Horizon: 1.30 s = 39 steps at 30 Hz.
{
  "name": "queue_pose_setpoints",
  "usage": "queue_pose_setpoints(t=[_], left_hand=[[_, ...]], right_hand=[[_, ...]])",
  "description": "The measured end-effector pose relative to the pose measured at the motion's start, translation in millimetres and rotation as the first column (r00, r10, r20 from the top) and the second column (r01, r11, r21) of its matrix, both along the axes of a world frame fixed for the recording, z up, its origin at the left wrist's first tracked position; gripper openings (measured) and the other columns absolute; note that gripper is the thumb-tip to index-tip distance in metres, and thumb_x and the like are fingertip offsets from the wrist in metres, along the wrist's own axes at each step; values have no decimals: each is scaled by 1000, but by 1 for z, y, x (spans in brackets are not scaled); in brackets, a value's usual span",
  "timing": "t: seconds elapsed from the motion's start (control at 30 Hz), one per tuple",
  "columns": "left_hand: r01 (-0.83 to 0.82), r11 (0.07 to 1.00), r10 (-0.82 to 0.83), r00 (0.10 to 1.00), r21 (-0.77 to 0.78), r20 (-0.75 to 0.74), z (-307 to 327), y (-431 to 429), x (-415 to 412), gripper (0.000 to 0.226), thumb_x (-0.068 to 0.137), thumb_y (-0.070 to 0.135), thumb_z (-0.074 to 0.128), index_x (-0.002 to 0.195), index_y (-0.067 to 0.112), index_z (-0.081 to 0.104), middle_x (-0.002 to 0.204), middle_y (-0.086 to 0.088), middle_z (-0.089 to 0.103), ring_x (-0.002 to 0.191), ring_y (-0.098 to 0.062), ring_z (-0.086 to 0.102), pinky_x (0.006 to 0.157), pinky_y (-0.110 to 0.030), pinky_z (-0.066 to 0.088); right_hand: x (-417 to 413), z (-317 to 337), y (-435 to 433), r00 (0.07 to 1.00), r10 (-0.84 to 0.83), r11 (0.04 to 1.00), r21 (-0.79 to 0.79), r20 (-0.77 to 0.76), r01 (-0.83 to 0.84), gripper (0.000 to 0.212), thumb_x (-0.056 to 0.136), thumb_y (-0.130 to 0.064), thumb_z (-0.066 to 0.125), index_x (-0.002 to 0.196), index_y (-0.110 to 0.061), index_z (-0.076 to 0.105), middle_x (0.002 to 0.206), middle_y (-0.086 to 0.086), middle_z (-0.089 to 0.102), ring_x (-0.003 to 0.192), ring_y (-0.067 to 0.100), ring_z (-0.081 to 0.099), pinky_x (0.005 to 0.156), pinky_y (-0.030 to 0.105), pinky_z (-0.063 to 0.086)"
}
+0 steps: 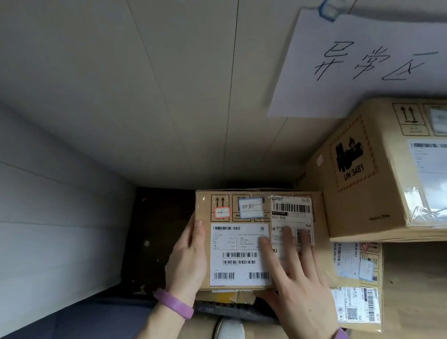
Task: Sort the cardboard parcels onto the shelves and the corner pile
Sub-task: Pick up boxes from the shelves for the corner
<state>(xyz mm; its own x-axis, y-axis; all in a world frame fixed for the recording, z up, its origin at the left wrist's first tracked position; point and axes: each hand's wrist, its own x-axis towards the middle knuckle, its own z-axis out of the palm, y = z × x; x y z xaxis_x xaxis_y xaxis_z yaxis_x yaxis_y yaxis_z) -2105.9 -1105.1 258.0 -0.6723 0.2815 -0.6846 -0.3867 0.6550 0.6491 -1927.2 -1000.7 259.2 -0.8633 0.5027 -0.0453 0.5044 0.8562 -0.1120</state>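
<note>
A cardboard parcel [251,215] with white shipping labels and barcodes lies in the room's corner, on top of other things. My left hand [190,257] holds its left side, thumb on the top face. My right hand [295,277] lies flat on the top with straight, spread fingers over the labels. To the right a large box [382,181] marked UN 3481 sits on a stack of parcels, and a smaller labelled parcel [362,287] shows under it.
A white paper sign [370,59] with handwriting hangs on the panelled wall above the stack. A dark patch of floor [158,238] lies left of the parcel. My white shoe [230,338] stands on the wooden floor below. A pale wall runs along the left.
</note>
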Motion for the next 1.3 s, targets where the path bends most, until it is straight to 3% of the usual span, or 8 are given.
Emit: queue_pose_setpoints(t=[0.43, 0.53, 0.67, 0.83, 0.97, 1.07, 1.2, 1.3], left_hand=[[7, 999, -7, 1000, 47, 2, -23, 17, -23, 35, 102, 50, 35, 136, 48, 42, 93, 24, 62, 76, 3, 60, 65, -18, 51], [40, 998, -39, 999, 57, -14, -28, 18, -29, 38, 101, 53, 34, 138, 49, 42, 105, 16, 67, 83, -1, 63, 75, -30, 56], [36, 998, -35, 999, 48, -25, -28, 25, -36, 44, 102, 51, 34, 144, 41, 42, 94, 22, 63, 78, 6, 59, 57, -12, 43], [55, 998, -55, 998, 36, 11, -11, 34, -36, 49, 104, 47, 30, 150, 31, 36, 94, 21, 58, 77, 4, 53, 59, -15, 37], [41, 999, -43, 997, 23, 67, 10, 37, -36, 54, 104, 46, 36, 155, 29, 27, 144, -1, 52, 128, -23, 52, 93, -29, 37], [21, 1000, -23, 994, 17, 104, 39, 34, -35, 58, 103, 43, 42, 156, 25, 25, 152, -7, 44, 137, -27, 44, 106, -40, 37], [35, 999, -39, 990, 29, 133, 83, 30, -29, 62, 101, 43, 47, 156, 22, 27, 155, -8, 39, 140, -25, 41, 114, -43, 35], [30, 999, -33, 988, 19, 149, 116, 27, -19, 53, 103, 40, 47, 151, 21, 35, 132, 2, 58, 118, -12, 56, 92, -26, 45]], right_hand=[[-15, -48, -3, 997, -77, 997, 5, -26, 77, 108, 60, -3, 84, 152, -21, 31, 153, 17, 34, 137, 48, 26, 103, 60, 40], [-20, -51, 0, 995, -81, 997, -1, -60, 81, 79, 81, -13, 60, 153, -23, 29, 154, 16, 32, 138, 48, 25, 97, 65, 45], [-25, -51, 4, 991, -110, 994, -23, -71, 109, 68, 84, -25, 40, 152, -23, 30, 155, 13, 31, 138, 46, 26, 103, 58, 43], [-24, -45, 5, 997, -79, 991, -107, 20, 81, 113, 59, -47, 87, 153, -24, 28, 156, 16, 31, 140, 46, 22, 114, 56, 25], [-36, -15, 6, 983, -154, 960, -222, 96, 172, 88, 82, -80, 41, 149, -25, 33, 155, 13, 36, 142, 44, 29, 114, 53, 26], [-47, 9, 19, 965, -166, 939, -267, 205, 219, 83, 86, -76, 26, 147, -21, 38, 153, 14, 39, 140, 42, 38, 115, 51, 30], [-53, 37, 39, 935, -138, 845, -454, 328, 284, 76, 96, -63, 35, 157, -30, 3, 166, 6, -1, 152, 31, -5, 124, 49, 8], [-59, 70, 42, 937, -160, 822, -484, 311, 301, 75, 97, -59, 41, 156, -30, 5, 165, 5, 3, 152, 33, 7, 121, 49, 21]])
